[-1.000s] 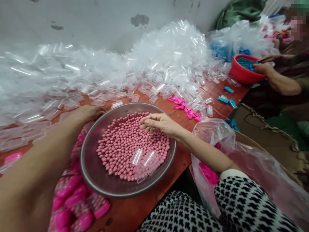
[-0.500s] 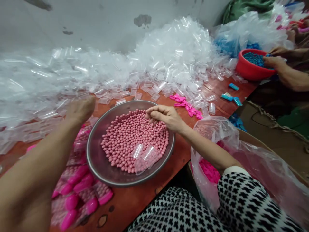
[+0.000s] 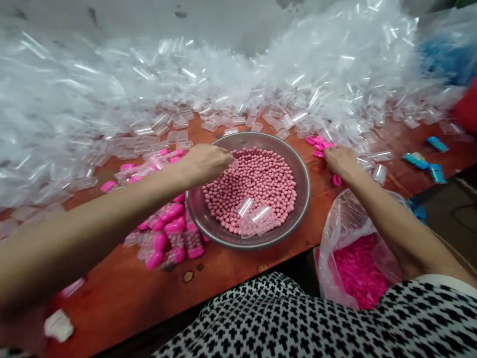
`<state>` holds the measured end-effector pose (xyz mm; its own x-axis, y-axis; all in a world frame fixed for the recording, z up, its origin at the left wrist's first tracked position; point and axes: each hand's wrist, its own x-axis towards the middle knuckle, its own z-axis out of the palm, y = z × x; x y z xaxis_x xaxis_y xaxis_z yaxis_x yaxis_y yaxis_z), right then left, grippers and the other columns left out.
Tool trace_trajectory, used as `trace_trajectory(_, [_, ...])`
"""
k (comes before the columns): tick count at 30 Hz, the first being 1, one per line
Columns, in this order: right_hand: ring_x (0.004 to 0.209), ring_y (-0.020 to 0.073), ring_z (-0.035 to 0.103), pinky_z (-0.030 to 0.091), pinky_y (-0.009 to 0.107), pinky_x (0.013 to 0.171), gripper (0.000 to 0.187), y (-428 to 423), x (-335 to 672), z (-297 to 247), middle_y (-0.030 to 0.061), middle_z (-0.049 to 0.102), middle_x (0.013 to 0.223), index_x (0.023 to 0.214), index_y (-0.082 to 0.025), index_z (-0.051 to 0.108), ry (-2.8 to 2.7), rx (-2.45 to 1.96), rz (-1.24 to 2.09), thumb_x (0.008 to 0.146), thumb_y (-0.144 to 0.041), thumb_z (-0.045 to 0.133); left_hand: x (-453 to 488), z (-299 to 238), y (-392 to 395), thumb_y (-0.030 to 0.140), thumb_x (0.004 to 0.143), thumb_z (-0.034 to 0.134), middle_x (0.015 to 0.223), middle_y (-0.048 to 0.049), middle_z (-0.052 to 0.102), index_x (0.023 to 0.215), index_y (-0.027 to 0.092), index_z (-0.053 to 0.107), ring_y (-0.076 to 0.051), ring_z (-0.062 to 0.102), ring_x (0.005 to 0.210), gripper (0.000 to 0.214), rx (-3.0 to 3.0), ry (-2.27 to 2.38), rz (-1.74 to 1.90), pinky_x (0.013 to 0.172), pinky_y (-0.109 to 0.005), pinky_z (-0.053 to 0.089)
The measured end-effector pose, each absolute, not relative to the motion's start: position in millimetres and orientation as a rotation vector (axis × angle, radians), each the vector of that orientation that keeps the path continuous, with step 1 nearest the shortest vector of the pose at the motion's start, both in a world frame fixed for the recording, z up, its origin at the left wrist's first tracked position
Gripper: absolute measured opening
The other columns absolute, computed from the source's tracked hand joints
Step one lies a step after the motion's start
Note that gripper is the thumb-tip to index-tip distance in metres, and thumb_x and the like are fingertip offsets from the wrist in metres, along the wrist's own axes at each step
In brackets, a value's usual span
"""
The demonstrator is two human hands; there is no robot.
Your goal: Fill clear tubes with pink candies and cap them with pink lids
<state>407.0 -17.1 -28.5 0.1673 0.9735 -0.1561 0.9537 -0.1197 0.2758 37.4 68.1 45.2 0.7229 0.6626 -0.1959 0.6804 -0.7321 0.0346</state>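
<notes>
My left hand (image 3: 208,161) is closed above the left rim of a metal bowl (image 3: 303,199) of pink beads (image 3: 257,184). At its fingertips shows the edge of what looks like a clear plastic tube (image 3: 234,163), mostly hidden by the fingers. Two clear tubes (image 3: 261,216) lie on the beads near the front. Right of the bowl, my right hand (image 3: 341,161) has its fingers bent down onto a small group of pink plastic caps (image 3: 318,144) on the table and pinches at one; its fingertips are partly hidden.
Filled bead tubes with pink caps (image 3: 171,226) are heaped left of the bowl. A big pile of clear tubes (image 3: 179,84) lines the wall. At the front right, a plastic bag (image 3: 335,283) holds pink pieces. Blue pieces (image 3: 423,161) and a red tub (image 3: 465,107) are farther right.
My left hand has come from the clear tube pile to the bowl's left side. My right hand has left the beads for the pink caps. The view has turned right.
</notes>
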Motion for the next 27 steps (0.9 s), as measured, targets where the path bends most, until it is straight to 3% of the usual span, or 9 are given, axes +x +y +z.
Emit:
trace_trajectory(2, [0.101,0.0335,0.065,0.047,0.04,0.077,0.03,-21,410,-30,0.0256,0.071,0.106,0.105,-0.008,0.07,1.836,2.168,0.12,0.093,-0.016,0.044,53,27,65,0.008,0.089,0.046,0.09,-0.0156,0.073,0.082,0.011,0.073,-0.027,0.07,0.087,0.028,2.854,1.016,-0.421,0.075,-0.033,0.048])
trace_trajectory(7, [0.091,0.029,0.066,0.048,0.04,0.076,0.026,-36,410,-36,0.0159,0.072,0.1,0.102,-0.016,0.068,2.0,2.766,0.076,0.087,-0.032,0.054,97,-15,65,0.003,0.083,0.05,0.098,-0.0182,0.072,0.081,0.009,0.07,-0.028,0.068,0.096,0.021,2.697,0.86,-0.163,0.083,-0.034,0.048])
trace_trajectory(9, [0.08,0.0244,0.066,0.051,0.038,0.073,0.022,-41,403,-33,0.0108,0.072,0.089,0.094,-0.017,0.066,2.139,3.123,-0.243,0.083,-0.035,0.059,109,-25,67,0.003,0.081,0.052,0.103,-0.017,0.071,0.085,0.01,0.069,-0.028,0.066,0.101,0.019,2.636,0.867,-0.046,0.088,-0.034,0.048])
trace_trajectory(12, [0.064,0.0181,0.065,0.054,0.034,0.064,0.026,-47,382,-19,0.0041,0.069,0.076,0.085,-0.019,0.06,2.288,3.411,-1.09,0.075,-0.04,0.069,114,-27,69,0.011,0.083,0.056,0.102,-0.0119,0.072,0.095,0.011,0.067,-0.025,0.066,0.1,0.016,2.505,0.894,0.127,0.089,-0.033,0.05])
trace_trajectory(15, [0.061,0.0158,0.066,0.057,0.031,0.059,0.043,-51,350,2,-0.0015,0.068,0.077,0.096,-0.022,0.057,2.417,3.338,-1.688,0.063,-0.036,0.081,104,-20,65,0.023,0.086,0.057,0.103,-0.0068,0.07,0.109,0.013,0.062,-0.02,0.068,0.094,0.026,2.196,0.829,0.329,0.086,-0.032,0.054])
trace_trajectory(18, [0.066,0.016,0.068,0.059,0.031,0.061,0.051,-49,314,18,-0.0025,0.068,0.081,0.101,-0.024,0.061,2.561,2.983,-1.967,0.058,-0.034,0.086,89,-12,54,0.033,0.079,0.07,0.093,-0.0045,0.068,0.109,0.014,0.06,-0.018,0.068,0.085,0.036,1.577,0.666,0.476,0.083,-0.036,0.056])
trace_trajectory(23, [0.07,0.0171,0.067,0.059,0.034,0.068,0.038,-41,270,21,0.002,0.069,0.079,0.072,-0.019,0.065,2.636,2.575,-2.057,0.061,-0.049,0.085,74,-5,33,0.042,0.065,0.086,0.091,-0.0016,0.068,0.096,0.016,0.064,-0.014,0.066,0.085,0.046,1.219,0.646,0.559,0.081,-0.03,0.055])
trace_trajectory(25, [0.076,0.0184,0.067,0.057,0.035,0.073,0.033,-43,263,20,0.0031,0.071,0.081,0.072,-0.02,0.065,2.845,2.524,-1.821,0.067,-0.048,0.082,71,-3,26,0.042,0.065,0.087,0.092,-0.0005,0.066,0.095,0.016,0.065,-0.013,0.064,0.085,0.045,1.181,0.653,0.603,0.078,-0.028,0.055])
trace_trajectory(27, [0.079,0.0192,0.067,0.055,0.034,0.075,0.026,-48,259,20,0.0044,0.072,0.082,0.072,-0.021,0.064,3.068,2.412,-1.362,0.075,-0.043,0.077,69,-1,20,0.043,0.064,0.087,0.093,-0.0004,0.065,0.095,0.017,0.065,-0.013,0.063,0.084,0.046,1.138,0.646,0.626,0.075,-0.029,0.057])
